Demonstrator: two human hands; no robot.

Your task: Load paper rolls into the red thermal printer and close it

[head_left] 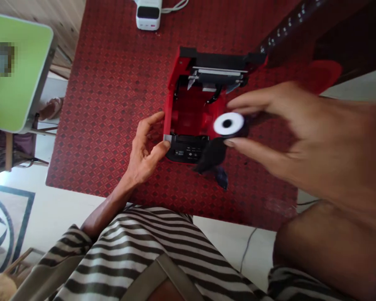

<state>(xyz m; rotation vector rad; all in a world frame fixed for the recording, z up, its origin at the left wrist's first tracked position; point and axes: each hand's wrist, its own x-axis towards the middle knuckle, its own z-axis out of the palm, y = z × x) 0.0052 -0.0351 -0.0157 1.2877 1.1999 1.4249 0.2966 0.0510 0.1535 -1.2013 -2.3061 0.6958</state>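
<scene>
A small red-and-black printer (183,152) stands on the red table with its lid (219,60) raised, its red inner bay open to view. My left hand (146,152) grips the printer's left side, thumb on the front corner by the control panel and fingers along the edge. Between the thumb and fingers of my right hand (313,133) is a small paper roll (238,121) with a white end and a dark core. It is held over the right side of the bay. A crumpled black strip (213,156) hangs below the roll across the panel's right part; its join to the roll is unclear.
A red patterned cloth covers the table (113,104). At its far edge sits a white device (148,16) with a cable. A dark, shiny object (288,31) lies at the far right. To the left stands a green-topped table (25,96), with a person's foot (52,108) beside it.
</scene>
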